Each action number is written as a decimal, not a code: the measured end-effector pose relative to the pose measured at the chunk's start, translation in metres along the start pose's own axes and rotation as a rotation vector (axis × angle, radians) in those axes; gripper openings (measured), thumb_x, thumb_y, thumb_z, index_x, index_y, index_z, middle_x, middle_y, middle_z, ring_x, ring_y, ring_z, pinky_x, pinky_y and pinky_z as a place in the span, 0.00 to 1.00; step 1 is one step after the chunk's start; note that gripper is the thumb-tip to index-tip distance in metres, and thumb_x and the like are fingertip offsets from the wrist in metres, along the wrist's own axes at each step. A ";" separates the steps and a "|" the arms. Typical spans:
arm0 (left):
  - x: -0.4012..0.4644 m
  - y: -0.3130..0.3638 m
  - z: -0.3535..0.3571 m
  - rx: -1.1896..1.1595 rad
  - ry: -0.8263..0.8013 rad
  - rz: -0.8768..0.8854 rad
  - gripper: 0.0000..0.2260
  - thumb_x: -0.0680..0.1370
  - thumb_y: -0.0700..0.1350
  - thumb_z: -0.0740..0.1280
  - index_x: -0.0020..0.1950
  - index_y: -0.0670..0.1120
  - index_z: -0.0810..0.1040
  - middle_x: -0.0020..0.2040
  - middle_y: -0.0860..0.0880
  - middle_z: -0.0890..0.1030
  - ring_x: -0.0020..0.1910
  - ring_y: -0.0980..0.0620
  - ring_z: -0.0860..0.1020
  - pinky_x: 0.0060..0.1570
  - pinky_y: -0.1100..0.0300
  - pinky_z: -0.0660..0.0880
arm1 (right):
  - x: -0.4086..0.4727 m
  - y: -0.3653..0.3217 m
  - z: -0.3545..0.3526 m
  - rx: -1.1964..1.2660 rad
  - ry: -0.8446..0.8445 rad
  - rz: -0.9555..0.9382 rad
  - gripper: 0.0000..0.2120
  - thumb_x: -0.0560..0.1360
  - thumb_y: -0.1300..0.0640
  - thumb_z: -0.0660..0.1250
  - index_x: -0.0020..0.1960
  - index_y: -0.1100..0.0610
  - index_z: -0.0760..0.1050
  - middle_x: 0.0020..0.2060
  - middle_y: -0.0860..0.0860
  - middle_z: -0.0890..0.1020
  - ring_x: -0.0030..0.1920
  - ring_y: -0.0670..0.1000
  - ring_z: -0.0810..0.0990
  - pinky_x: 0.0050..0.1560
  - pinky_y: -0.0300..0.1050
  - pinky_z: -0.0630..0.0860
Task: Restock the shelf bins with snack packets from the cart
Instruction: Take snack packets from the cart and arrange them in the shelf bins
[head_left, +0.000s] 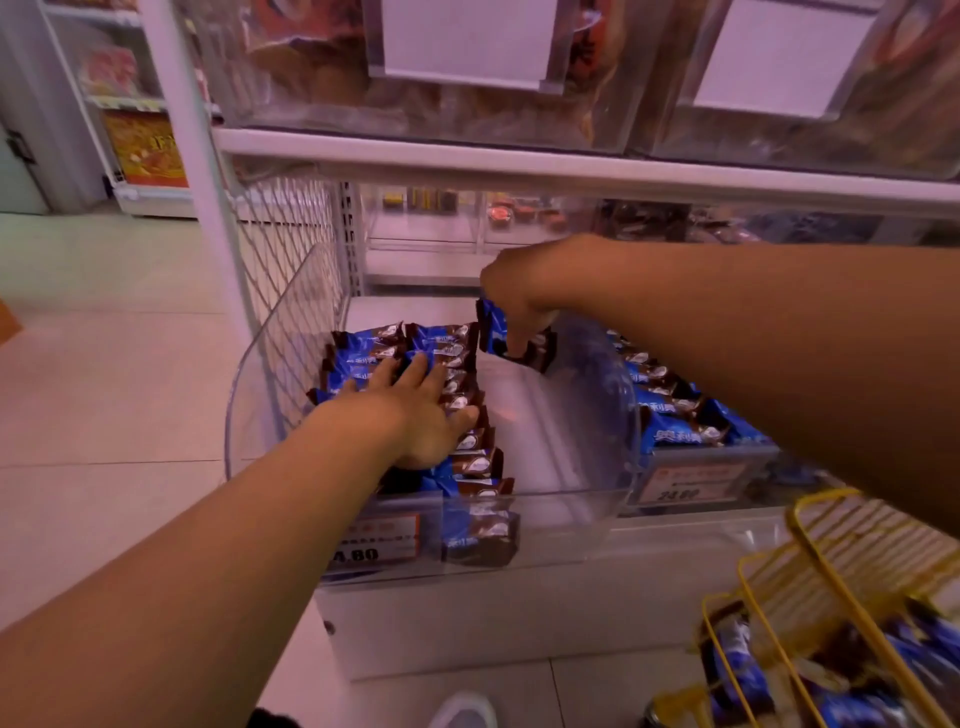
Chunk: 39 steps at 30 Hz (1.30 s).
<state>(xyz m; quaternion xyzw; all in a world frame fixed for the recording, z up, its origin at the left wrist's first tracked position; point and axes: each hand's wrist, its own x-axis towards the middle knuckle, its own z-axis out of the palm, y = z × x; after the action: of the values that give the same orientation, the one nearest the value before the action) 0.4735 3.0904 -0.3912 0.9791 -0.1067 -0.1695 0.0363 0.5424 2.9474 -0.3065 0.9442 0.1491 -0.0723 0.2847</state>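
Observation:
A clear plastic shelf bin (545, 525) on the low shelf holds rows of blue and brown snack packets (441, 343) along its left side. My left hand (415, 410) lies flat on those rows with fingers spread. My right hand (519, 291) hangs over the back of the bin and pinches a blue and brown snack packet (496, 332) from above. The right half of the bin floor is bare. A yellow wire cart (810, 623) at the lower right carries more of the same packets.
A second clear bin (691, 415) of the same packets stands to the right, with price tags on both bin fronts. A white shelf board (519, 166) runs overhead with clear bins of brown snacks. A wire mesh panel (291, 270) closes the shelf's left end. Tiled floor lies to the left.

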 end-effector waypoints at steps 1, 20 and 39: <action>0.001 -0.001 0.002 0.001 -0.024 -0.022 0.35 0.79 0.69 0.45 0.80 0.55 0.37 0.80 0.54 0.35 0.78 0.45 0.36 0.74 0.37 0.41 | 0.012 -0.003 0.002 -0.033 -0.033 0.000 0.34 0.68 0.41 0.77 0.66 0.60 0.74 0.49 0.53 0.76 0.44 0.54 0.76 0.37 0.46 0.74; 0.002 0.002 0.000 0.034 -0.102 -0.049 0.33 0.80 0.68 0.44 0.79 0.56 0.36 0.80 0.55 0.35 0.78 0.39 0.36 0.74 0.37 0.40 | 0.028 -0.012 0.021 -0.360 0.087 -0.205 0.30 0.64 0.42 0.80 0.60 0.53 0.76 0.41 0.49 0.73 0.39 0.51 0.73 0.39 0.47 0.70; -0.130 0.292 0.019 0.157 0.334 1.279 0.12 0.78 0.58 0.62 0.52 0.51 0.77 0.50 0.49 0.81 0.51 0.45 0.79 0.50 0.50 0.76 | -0.374 0.109 0.208 0.598 -0.496 0.293 0.13 0.75 0.51 0.73 0.57 0.55 0.81 0.47 0.51 0.82 0.46 0.51 0.78 0.50 0.44 0.75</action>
<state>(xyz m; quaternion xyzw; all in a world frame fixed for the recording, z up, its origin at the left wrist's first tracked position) 0.2904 2.8334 -0.3357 0.7356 -0.6716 0.0476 0.0745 0.2138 2.6547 -0.3397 0.9505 -0.0873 -0.2963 0.0324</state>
